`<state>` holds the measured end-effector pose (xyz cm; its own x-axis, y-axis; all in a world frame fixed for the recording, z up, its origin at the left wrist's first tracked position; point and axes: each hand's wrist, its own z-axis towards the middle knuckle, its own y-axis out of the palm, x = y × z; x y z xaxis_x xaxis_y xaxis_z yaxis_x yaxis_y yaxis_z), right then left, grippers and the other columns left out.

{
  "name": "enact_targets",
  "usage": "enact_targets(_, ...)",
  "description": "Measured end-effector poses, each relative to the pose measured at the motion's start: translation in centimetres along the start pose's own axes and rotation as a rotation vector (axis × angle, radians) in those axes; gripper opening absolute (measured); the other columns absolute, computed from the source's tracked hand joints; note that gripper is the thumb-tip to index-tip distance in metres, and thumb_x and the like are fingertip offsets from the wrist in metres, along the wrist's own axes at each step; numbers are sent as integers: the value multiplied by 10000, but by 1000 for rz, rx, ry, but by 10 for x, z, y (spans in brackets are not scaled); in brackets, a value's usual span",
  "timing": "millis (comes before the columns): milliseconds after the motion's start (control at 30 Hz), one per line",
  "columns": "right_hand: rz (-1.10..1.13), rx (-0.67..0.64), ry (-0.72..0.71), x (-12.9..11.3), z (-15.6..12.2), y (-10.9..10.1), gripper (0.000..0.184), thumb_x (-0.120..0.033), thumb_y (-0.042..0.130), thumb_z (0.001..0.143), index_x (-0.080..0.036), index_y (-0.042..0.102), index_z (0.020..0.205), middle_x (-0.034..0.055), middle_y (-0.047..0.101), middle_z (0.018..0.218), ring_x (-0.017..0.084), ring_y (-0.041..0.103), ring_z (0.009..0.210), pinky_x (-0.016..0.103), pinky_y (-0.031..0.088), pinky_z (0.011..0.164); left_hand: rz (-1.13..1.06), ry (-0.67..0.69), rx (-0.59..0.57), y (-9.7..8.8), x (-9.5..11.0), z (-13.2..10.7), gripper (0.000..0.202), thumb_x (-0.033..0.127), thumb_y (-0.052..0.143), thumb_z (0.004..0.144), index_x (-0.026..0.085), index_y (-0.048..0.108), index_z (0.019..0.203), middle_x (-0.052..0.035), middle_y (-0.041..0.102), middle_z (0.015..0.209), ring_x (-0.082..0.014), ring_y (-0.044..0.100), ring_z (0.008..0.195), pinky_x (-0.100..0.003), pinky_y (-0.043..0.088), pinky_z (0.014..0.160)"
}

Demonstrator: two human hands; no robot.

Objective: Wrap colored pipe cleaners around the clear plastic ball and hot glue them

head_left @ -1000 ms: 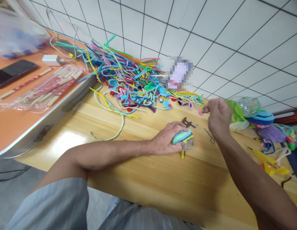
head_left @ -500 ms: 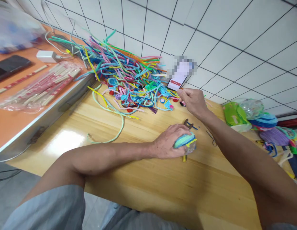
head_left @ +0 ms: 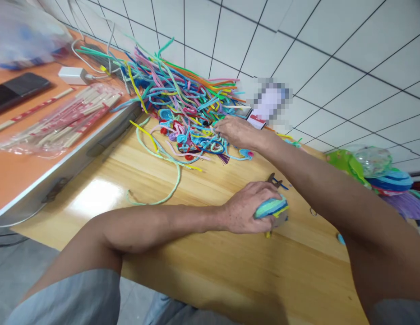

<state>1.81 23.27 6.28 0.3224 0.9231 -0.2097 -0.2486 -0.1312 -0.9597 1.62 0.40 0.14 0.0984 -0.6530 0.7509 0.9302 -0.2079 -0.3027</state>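
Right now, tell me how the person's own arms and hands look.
The left forearm and right forearm are bare. The left grip and right grip are ungloved hands, with nothing visibly worn at either wrist. The left sleeve is grey-blue, ending above the elbow; a greyish right sleeve shows too.

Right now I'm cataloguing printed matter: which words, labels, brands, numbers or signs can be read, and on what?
None can be read.
Phone by the wall: mostly pixelated; marks on its red panel too small.
Wrapped sticks: red marks, too blurred.
Black phone on the orange surface: none visible.
Striped piece in left hand: none visible.
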Motion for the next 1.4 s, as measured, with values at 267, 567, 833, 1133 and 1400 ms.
enact_targets(267,293,407,198,-22,-31,-57,150,-272,662,957,-244,758,1068,42,837,1101,230,753,984,413,606,915,-32,-12,-19,0,-1,1,558,322,707,879,236,554,1409,-173,665,1449,-370,604,1421,-595,483,1237)
enact_targets(567,-86,289,297,8,-59,-75,314,-250,711,927,-246,717,1241,32,785,941,239,685,852,402,568,832,-15,14,-15,-4,1,-2,574,306,717,909,227,547,1451,-180,644,1468,-354,593,1436,-573,495,1233)
enact_targets(833,-242,369,240,18,-58,-73,267,-350,545,1113,-255,794,1102,84,803,1081,309,673,1104,464,546,944,-12,22,-11,-4,2,-2,566,306,718,906,224,545,1439,-190,647,1465,-366,597,1437,-577,507,1223)
enact_targets(1133,-341,209,197,23,-61,-50,329,-390,445,1128,-229,731,1154,129,768,1149,307,693,1056,440,583,886,5,2,-13,-2,3,-1,553,307,725,895,231,562,1418,-179,648,1476,-358,609,1433,-581,517,1221)
enact_targets(1400,-336,187,335,17,-58,-36,529,-606,623,1033,-137,664,1276,233,701,1283,463,631,1284,670,544,1088,28,58,7,-2,1,-1,538,304,688,907,205,546,1416,-194,651,1455,-352,617,1417,-568,520,1217)
